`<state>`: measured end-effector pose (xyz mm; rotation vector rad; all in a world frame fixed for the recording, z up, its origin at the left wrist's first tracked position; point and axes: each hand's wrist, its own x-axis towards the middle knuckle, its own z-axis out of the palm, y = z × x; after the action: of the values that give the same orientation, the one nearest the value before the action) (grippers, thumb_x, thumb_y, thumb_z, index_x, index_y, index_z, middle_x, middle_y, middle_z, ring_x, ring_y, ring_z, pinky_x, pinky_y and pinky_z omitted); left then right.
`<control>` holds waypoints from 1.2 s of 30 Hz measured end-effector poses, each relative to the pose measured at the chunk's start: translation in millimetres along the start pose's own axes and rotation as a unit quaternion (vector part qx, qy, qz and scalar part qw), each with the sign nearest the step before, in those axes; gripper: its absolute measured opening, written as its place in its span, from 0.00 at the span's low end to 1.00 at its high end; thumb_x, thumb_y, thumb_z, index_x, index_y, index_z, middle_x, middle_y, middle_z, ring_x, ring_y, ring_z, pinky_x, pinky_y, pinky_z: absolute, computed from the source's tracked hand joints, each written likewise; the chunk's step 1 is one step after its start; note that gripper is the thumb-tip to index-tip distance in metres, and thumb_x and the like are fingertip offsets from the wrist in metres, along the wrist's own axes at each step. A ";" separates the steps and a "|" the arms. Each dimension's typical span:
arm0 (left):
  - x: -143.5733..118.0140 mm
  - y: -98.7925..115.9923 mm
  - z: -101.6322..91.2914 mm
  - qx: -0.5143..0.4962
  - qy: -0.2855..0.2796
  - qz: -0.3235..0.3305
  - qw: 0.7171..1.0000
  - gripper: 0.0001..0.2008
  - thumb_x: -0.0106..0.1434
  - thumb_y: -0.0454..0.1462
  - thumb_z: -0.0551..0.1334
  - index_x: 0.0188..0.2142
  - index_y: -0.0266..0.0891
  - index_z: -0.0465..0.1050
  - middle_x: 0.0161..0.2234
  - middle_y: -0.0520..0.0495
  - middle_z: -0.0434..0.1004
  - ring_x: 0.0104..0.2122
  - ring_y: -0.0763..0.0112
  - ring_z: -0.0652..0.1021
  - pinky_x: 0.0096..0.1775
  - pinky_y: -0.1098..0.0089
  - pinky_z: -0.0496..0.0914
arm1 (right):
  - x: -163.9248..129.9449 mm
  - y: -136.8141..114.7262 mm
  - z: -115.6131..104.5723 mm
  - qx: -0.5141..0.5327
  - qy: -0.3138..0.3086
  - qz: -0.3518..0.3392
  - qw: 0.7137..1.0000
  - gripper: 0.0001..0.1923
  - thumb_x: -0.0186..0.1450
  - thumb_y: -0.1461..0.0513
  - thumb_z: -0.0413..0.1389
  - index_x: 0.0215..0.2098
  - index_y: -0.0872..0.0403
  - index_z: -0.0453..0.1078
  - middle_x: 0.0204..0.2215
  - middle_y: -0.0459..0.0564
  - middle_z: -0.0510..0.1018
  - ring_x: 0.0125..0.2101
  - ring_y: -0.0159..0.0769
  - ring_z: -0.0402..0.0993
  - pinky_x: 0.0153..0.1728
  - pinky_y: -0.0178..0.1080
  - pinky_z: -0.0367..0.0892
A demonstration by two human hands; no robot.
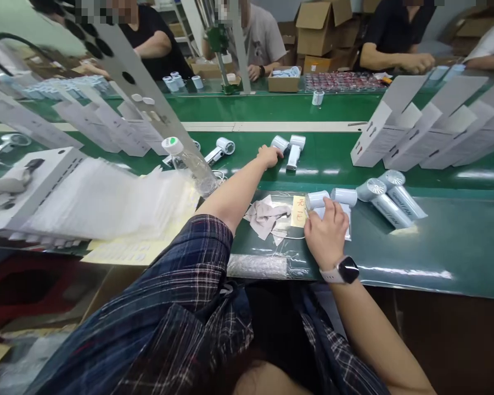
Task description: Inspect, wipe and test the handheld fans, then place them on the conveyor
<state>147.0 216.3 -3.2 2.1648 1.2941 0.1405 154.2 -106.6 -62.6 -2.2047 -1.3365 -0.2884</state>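
Observation:
My left hand [270, 156] reaches out over the green work surface, its fingers closed on a light-blue handheld fan [280, 144]. The handle of that fan is hidden behind the hand. Right beside it lies a second handheld fan [295, 151]. Close to me, my right hand [327, 229] curls its fingers over a pale-blue handheld fan [318, 198], covering most of its handle. Another fan [344, 197] lies against it on the right. A yellow note [299, 212] with red writing and a crumpled cloth [268, 217] are left of this hand.
Two fans marked with lettering [399, 206] lie at right. Open white boxes [389, 134] stand behind them. At left are a clear bottle [189, 164], a stack of white sleeves [119, 197] and a slanted metal post [148, 99]. Several people work across the conveyor [239, 112].

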 end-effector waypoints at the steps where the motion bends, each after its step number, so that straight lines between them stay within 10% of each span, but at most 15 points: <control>1: 6.7 5.8 6.4 0.008 0.011 -0.006 1.000 0.24 0.75 0.47 0.70 0.65 0.40 0.75 0.71 0.38 0.71 0.69 0.48 0.74 0.69 0.40 0.72 | 5.4 -0.5 3.7 -0.012 -0.006 0.001 1.000 0.14 0.75 0.64 0.56 0.45 0.58 0.84 0.72 0.73 0.72 0.70 0.69 0.65 0.68 0.70 0.62; 8: 33.2 59.0 55.2 0.000 0.052 -0.070 0.996 0.35 0.70 0.57 0.70 0.66 0.36 0.76 0.79 0.26 0.55 0.77 0.38 0.61 0.76 0.51 0.57 | 11.9 -4.5 24.2 -0.039 -0.027 0.021 0.999 0.14 0.72 0.70 0.54 0.42 0.62 0.84 0.75 0.75 0.68 0.72 0.69 0.64 0.66 0.70 0.67; 12: 29.3 78.4 69.9 -0.051 0.062 -0.052 0.995 0.36 0.58 0.41 0.80 0.64 0.37 0.76 0.80 0.30 0.53 0.79 0.39 0.54 0.79 0.49 0.51 | 14.2 -1.9 23.3 -0.005 -0.026 0.037 0.999 0.17 0.73 0.72 0.50 0.40 0.61 0.83 0.74 0.74 0.70 0.72 0.69 0.65 0.66 0.71 0.66; 18: -11.4 46.6 40.3 -0.269 0.006 -0.007 0.963 0.24 0.70 0.43 0.72 0.62 0.40 0.74 0.64 0.35 0.79 0.65 0.50 0.77 0.62 0.56 0.75 | 2.9 5.1 -2.3 0.144 -0.033 0.032 0.989 0.06 0.71 0.64 0.56 0.39 0.54 0.76 0.67 0.70 0.78 0.71 0.63 0.69 0.70 0.67 0.66; 21: -66.3 3.8 25.6 -0.415 -0.023 0.041 0.909 0.20 0.77 0.48 0.64 0.63 0.44 0.73 0.55 0.42 0.84 0.53 0.61 0.85 0.54 0.62 0.80 | -18.2 1.9 -22.5 0.257 -0.082 0.035 0.962 0.08 0.77 0.56 0.54 0.45 0.51 0.72 0.44 0.59 0.88 0.47 0.49 0.86 0.51 0.53 0.81; 25: -155.3 -37.5 13.2 -0.702 -0.131 0.103 0.692 0.27 0.67 0.53 0.74 0.59 0.42 0.77 0.51 0.42 0.86 0.55 0.54 0.87 0.57 0.56 0.81 | -33.8 -10.4 -44.3 0.382 -0.168 0.047 0.907 0.15 0.81 0.50 0.53 0.53 0.52 0.74 0.25 0.45 0.82 0.28 0.40 0.82 0.33 0.41 0.78; 27: -187.4 -41.7 9.9 -0.760 -0.142 0.085 0.629 0.32 0.69 0.65 0.67 0.52 0.40 0.78 0.50 0.39 0.87 0.60 0.48 0.85 0.59 0.52 0.81 | -31.9 -21.6 -48.5 0.437 -0.198 0.071 0.874 0.19 0.79 0.47 0.58 0.52 0.53 0.79 0.23 0.44 0.80 0.26 0.39 0.81 0.32 0.40 0.77; 36: -215.9 -34.0 17.6 -0.763 -0.177 0.129 0.607 0.43 0.60 0.78 0.62 0.29 0.40 0.67 0.53 0.38 0.86 0.67 0.47 0.81 0.61 0.53 0.81 | -27.8 -68.8 -36.0 0.538 -0.137 0.097 0.826 0.17 0.77 0.47 0.66 0.38 0.51 0.80 0.23 0.43 0.75 0.27 0.34 0.75 0.33 0.38 0.72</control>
<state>16.0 40.9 9.1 0.7014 0.2014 0.6230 84.2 -122.4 -21.9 -1.3716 -0.9823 0.7327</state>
